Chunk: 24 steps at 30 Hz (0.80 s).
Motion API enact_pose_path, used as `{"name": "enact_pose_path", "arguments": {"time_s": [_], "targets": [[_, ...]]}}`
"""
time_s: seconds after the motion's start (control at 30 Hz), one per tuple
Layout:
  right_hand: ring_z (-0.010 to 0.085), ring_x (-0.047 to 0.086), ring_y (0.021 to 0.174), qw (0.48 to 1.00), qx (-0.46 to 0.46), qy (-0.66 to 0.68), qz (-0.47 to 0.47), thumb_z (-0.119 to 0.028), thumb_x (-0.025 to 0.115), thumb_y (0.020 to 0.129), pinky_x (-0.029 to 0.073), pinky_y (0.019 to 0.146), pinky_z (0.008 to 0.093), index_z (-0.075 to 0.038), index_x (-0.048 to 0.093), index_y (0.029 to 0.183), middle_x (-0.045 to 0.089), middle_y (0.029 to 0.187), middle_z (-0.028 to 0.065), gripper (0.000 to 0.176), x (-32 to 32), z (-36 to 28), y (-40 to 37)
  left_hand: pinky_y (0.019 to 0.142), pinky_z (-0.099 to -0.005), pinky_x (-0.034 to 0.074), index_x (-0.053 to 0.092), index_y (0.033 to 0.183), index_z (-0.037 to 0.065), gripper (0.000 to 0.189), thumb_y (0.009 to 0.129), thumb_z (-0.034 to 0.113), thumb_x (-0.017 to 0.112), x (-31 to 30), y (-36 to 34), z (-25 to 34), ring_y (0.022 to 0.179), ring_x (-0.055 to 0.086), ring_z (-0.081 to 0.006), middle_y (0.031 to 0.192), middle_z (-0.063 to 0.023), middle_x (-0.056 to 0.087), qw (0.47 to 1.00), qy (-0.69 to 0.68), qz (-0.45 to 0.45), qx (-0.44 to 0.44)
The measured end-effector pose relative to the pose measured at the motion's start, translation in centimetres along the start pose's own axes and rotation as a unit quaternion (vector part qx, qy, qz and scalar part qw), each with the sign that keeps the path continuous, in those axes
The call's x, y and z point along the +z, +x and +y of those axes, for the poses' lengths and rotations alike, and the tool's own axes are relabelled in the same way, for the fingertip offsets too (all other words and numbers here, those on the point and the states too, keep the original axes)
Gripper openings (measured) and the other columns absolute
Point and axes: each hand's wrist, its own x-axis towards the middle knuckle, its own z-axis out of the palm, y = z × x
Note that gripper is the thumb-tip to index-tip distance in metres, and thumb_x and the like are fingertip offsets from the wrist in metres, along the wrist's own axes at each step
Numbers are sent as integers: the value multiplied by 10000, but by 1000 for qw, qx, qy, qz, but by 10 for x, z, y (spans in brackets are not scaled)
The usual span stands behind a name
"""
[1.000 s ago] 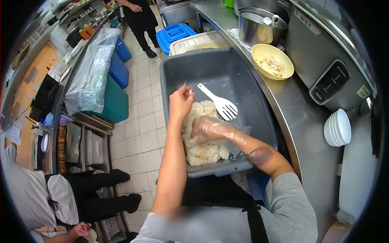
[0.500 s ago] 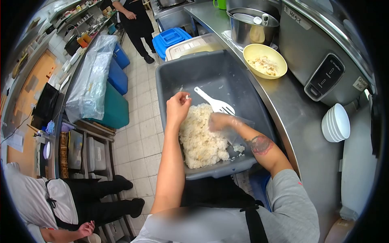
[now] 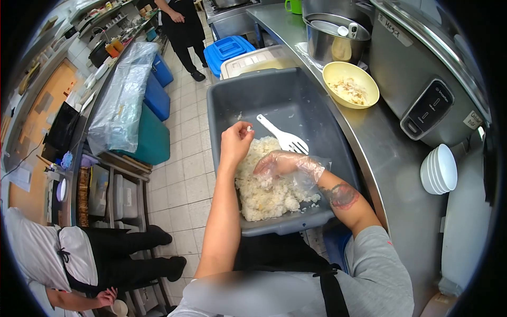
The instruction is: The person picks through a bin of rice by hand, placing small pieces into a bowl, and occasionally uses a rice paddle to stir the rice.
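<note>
White rice (image 3: 264, 198) lies heaped in the near part of a large grey tub (image 3: 309, 87). My left hand (image 3: 236, 141) is above the heap's left far edge, its fingers pinched together on a small white bit. Wearing a clear plastic glove, my right hand (image 3: 275, 165) rests on the rice, fingers bent downward; whether rice is held under them is hidden. Just beyond it, a white slotted paddle (image 3: 285, 136) lies in the tub with its handle pointing away to the left.
On the steel counter (image 3: 388, 174) at right are a yellow bowl (image 3: 351, 84) with food scraps, a metal pot (image 3: 322, 47), a large cooker (image 3: 417, 68) and stacked white bowls (image 3: 439, 169). One person (image 3: 182, 31) stands beyond the tub, another (image 3: 53, 248) at lower left.
My right hand has moved left across the rice, and more of its glove shows. My left hand stays pinched near the same spot. The view has shifted slightly.
</note>
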Motion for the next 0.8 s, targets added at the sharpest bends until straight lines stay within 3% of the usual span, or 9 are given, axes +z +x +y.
{"name": "enact_pose_path", "arguments": {"time_s": [0.13,0.23,0.33,0.37,0.47,0.57,0.67,0.7,0.8], "targets": [[202,606,1113,990,-58,-129,3,70,558,742,482,955,336,-87,619,1234,624,1245,113,520,-12,-4,-6,650,-303,480,679,983,4,227,787,119,685,0,-1,0,638,584,-155,707,-74,624,1000,-4,-4,-5],[203,644,1027,972,-6,-194,136,6,601,775,508,887,336,-86,650,1178,676,1142,93,417,-15,-21,-16,605,-250,453,679,980,-7,196,810,91,680,2,-1,-1,618,516,-79,677,-9,574,1000,-2,6,11],[206,675,903,942,47,-264,202,-87,668,794,522,822,351,-69,686,1086,711,1004,98,293,-23,-8,-9,606,-248,451,677,978,-12,195,811,89,677,1,-1,-2,619,514,-77,679,-8,576,1000,2,5,15],[207,678,794,932,24,-292,212,-150,713,793,525,757,352,-66,712,1001,716,911,102,224,-21,-4,-8,606,-247,450,677,978,-13,196,811,89,677,2,-1,-3,619,513,-76,679,-7,576,1000,2,5,15],[203,673,810,970,128,-114,170,-172,724,789,518,744,331,-70,721,983,715,924,102,219,-1,-2,-6,607,-245,447,677,978,-15,196,812,89,675,2,0,-3,620,510,-73,679,-5,577,1000,2,4,17],[195,666,847,958,105,-253,-89,-173,733,773,512,750,320,-86,722,1003,720,945,72,246,11,4,6,607,-244,445,677,976,-15,196,812,91,675,3,0,-3,620,508,-72,679,-4,579,1000,2,4,16],[201,654,931,919,171,-293,-199,-173,711,770,509,826,371,-129,722,1038,711,1031,63,272,15,-12,4,608,-246,448,677,975,-13,193,814,92,675,1,-1,-1,622,509,-73,683,-5,583,1000,-2,0,10],[205,660,893,937,137,-285,-148,-176,728,744,509,783,341,-119,724,1016,718,954,71,278,11,-6,-3,608,-247,449,678,976,-11,191,814,92,674,0,-1,0,623,510,-74,684,-5,584,1000,3,-2,10],[223,660,891,936,115,-332,-30,-191,701,768,511,782,350,-113,719,1018,712,946,94,262,-18,7,-12,609,-248,451,681,979,-2,189,817,93,672,0,-1,0,627,513,-75,687,-5,585,1000,2,-2,9]]}}
